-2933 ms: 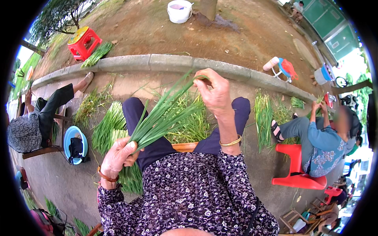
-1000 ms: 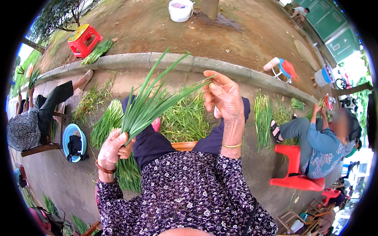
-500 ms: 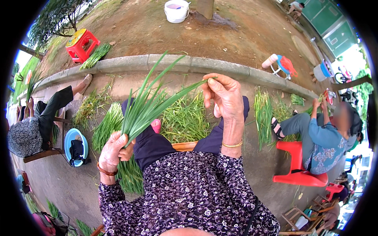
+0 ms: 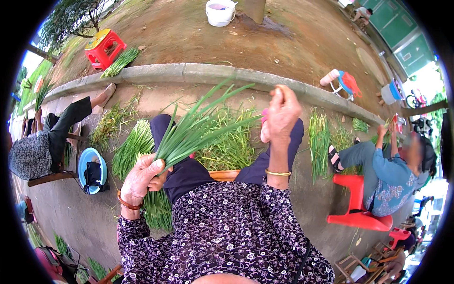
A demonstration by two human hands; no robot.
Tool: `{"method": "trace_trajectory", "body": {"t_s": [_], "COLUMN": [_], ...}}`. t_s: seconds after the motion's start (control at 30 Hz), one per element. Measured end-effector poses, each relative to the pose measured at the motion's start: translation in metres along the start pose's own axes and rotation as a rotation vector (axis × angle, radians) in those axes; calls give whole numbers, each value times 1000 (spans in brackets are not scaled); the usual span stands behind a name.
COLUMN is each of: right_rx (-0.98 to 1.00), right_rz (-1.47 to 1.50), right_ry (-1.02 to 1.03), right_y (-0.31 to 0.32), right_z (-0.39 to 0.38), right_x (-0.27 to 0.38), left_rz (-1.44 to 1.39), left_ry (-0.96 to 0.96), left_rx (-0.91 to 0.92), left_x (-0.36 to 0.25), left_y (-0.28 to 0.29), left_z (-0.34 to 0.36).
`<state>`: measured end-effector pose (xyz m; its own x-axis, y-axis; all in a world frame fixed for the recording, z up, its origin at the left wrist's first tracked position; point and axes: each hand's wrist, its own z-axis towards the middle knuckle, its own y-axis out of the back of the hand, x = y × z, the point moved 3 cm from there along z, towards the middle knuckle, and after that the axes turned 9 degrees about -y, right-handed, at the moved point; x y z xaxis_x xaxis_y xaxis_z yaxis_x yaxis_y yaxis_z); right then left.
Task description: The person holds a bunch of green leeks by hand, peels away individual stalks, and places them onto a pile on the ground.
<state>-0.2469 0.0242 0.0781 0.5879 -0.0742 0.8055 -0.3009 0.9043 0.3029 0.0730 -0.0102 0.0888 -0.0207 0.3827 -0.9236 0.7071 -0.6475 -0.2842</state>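
Note:
My left hand (image 4: 146,176) is closed round the lower ends of a bunch of green chives (image 4: 189,137). Their long flat leaves fan out up and to the right, over my lap. My right hand (image 4: 283,111) is raised beyond the leaf tips, apart from the bunch, and slightly blurred. Its fingers are curled and pressed together; whatever may be in them is too small to make out. Between my knees lies a heap of loose yellow-green leaves (image 4: 226,146). To my left, on the ground, is a thick pile of chives (image 4: 134,146), partly hidden by my left arm.
A blue basin (image 4: 90,161) holding a black item stands at left, near a seated person (image 4: 33,154). Another person (image 4: 395,175) sits on a red chair (image 4: 349,199) at right, by more chives (image 4: 319,142). A stone kerb (image 4: 203,73) crosses ahead; a white bucket (image 4: 220,13) stands beyond.
My right hand has let go of the leaf tip it pinched and moved right, away from the bunch. The chives in my left hand now lean further to the right.

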Motion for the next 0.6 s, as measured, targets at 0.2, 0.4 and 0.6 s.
{"method": "trace_trajectory", "body": {"t_s": [0.2, 0.4, 0.6], "right_rx": [359, 230, 506], "right_rz": [-243, 198, 531], "right_ry": [-244, -137, -255], "right_y": [12, 10, 13], "right_z": [3, -6, -26], "right_x": [-10, 16, 64], "left_rz": [116, 101, 118], "left_ry": [-62, -21, 12], "left_rx": [-58, -62, -55], "left_x": [-5, -12, -11], "left_y": [-3, -10, -15], "left_z": [2, 7, 14]}}
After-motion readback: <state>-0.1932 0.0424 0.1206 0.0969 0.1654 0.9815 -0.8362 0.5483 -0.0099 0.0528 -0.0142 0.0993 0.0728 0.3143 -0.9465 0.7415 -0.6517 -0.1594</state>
